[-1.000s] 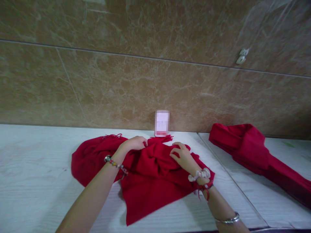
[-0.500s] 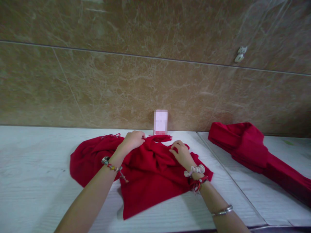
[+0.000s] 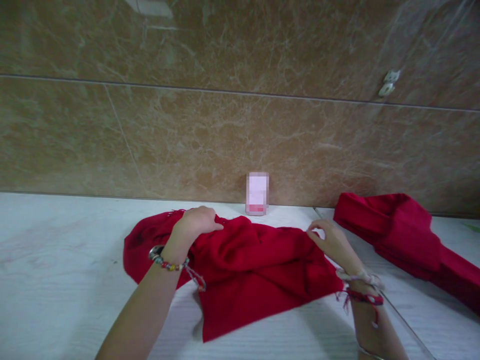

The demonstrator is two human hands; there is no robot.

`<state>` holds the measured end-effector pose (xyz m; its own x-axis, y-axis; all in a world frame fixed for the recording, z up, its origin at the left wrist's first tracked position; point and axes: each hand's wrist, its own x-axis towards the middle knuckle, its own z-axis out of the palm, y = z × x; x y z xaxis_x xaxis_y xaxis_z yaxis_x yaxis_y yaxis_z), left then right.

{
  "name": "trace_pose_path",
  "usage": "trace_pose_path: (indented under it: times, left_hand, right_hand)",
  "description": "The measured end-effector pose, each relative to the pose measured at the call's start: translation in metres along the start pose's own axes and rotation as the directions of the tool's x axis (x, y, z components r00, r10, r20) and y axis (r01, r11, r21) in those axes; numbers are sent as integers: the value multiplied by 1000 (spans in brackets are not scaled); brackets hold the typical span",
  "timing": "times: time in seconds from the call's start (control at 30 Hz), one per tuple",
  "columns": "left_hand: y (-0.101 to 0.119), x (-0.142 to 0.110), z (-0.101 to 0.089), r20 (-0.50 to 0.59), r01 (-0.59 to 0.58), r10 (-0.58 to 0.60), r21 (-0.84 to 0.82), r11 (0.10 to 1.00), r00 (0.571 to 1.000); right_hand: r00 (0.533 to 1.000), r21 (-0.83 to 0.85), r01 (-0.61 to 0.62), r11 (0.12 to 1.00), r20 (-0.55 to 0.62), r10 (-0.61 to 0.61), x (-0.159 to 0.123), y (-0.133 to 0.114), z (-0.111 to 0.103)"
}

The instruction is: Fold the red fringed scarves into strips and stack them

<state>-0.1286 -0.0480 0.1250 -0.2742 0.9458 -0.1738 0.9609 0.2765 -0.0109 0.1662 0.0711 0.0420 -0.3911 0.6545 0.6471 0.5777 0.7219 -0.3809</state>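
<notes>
A red scarf (image 3: 258,270) with fringe lies spread and rumpled on the white wood-grain tabletop (image 3: 67,250). My left hand (image 3: 197,220) is closed on its far edge, left of the middle, with the thumb pointing right. At the scarf's far right corner my right hand (image 3: 330,240) pinches the cloth between thumb and fingertips. The part of the scarf left of my left hand is bunched, with some fringe showing at its top. My left wrist and forearm cover some of the cloth.
A second red cloth (image 3: 407,235), folded long, lies on the right of the table. Near the wall stands a small pink-and-white object (image 3: 257,192), blurred out. The brown marbled wall (image 3: 210,140) closes off the back, with a small white cat-shaped hook (image 3: 390,82) on it.
My right hand has moved right, drawing the scarf's far edge out straighter. My left hand has stayed on the cloth, and the fringe near the middle no longer shows. The view has shifted slightly.
</notes>
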Motion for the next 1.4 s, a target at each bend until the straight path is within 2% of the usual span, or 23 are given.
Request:
trace_pose_path:
  times: [0.07, 0.13, 0.23, 0.3, 0.37, 0.4, 0.5, 0.57, 0.63, 0.7, 0.77, 0.8, 0.87, 0.93, 0.97, 1.03, 1.07, 1.1, 1.17, 1.23, 1.3, 1.37, 1.4]
  left_hand:
    - [2, 9, 6, -58, 32, -31, 8, 999, 998]
    - [5, 21, 16, -26, -60, 59, -47, 997, 998]
    - [10, 36, 32, 6, -197, 200, -135, 971, 980]
    - [13, 40, 36, -14, -210, 210, -140, 968, 978]
    - [12, 38, 32, -63, -192, 185, -135, 972, 981]
    - [9, 36, 28, -103, -169, 156, -133, 977, 982]
    - [0, 27, 12, -243, -67, 33, -132, 989, 970]
    - [-3, 21, 6, -275, -64, 25, -136, 989, 961]
    - [-1, 17, 4, -223, -120, 90, -129, 984, 971]
    - [3, 13, 5, -107, -152, 142, -94, 984, 984]
    - [6, 10, 5, 17, -111, 112, -24, 993, 994]
    - [5, 8, 4, 59, -67, 66, 10, 998, 996]
    - [-2, 4, -1, 87, 42, -46, 55, 998, 995]
    - [-11, -2, -9, 44, 112, -115, 56, 992, 992]
    - [-15, -6, -13, 14, 124, -125, 49, 991, 992]
    - [-19, -15, -18, -61, 150, -147, 51, 987, 987]
    - [-18, -18, -20, -90, 150, -145, 53, 987, 985]
    - [-17, -21, -20, -87, 119, -114, 49, 992, 990]
    - [-14, -22, -19, 17, -32, 32, -1, 999, 999]
    - [-13, -18, -16, 136, -145, 153, -70, 987, 979]
    - [-16, -9, -12, 120, -46, 52, -50, 998, 991]
    - [-18, 1, -6, -5, 108, -108, -18, 994, 994]
    - [-17, 6, -2, -54, 129, -131, -38, 991, 990]
  right_hand:
    - [989, -39, 12, 999, -150, -18, 2, -10, 13]
    - [985, -56, 47, 997, -166, -56, 1, -25, 28]
    - [999, -98, 43, 994, 7, -43, -3, -43, 51]
    - [988, -110, 32, 993, 152, -16, -5, -46, 59]
    - [979, -79, 29, 996, 206, -12, -4, -42, 59]
    - [984, -58, 26, 998, 179, -15, -3, -39, 56]
    - [1000, -13, 31, 999, -5, -31, 2, -30, 45]
    - [998, -18, 24, 1000, -53, -25, 2, -29, 45]
    - [1000, -75, -2, 997, 25, 4, -1, -32, 52]
    - [982, -141, -5, 990, 189, 32, -5, -37, 61]
    - [953, -151, 10, 989, 302, 36, -6, -40, 65]
    - [954, -130, 8, 992, 299, 31, -5, -40, 64]
    - [989, -64, -16, 998, 148, 26, -2, -40, 54]
    - [990, 3, -34, 999, -135, 34, 2, -39, 36]
    - [957, 26, -41, 999, -287, 47, 4, -38, 26]
    - [843, 55, -63, 997, -531, 83, 5, -36, 5]
    - [801, 68, -72, 995, -590, 98, 5, -34, -3]
    - [797, 83, -74, 994, -595, 109, 4, -32, -10]
    - [866, 106, -67, 992, -488, 111, 4, -26, -16]
    - [941, 106, -66, 992, -323, 97, 3, -20, -10]
    - [977, 77, -71, 994, -195, 85, 2, -18, 5]
    - [998, 44, -48, 998, -29, 49, -1, -20, 24]
    - [997, 35, -22, 999, 81, 20, -3, -22, 33]
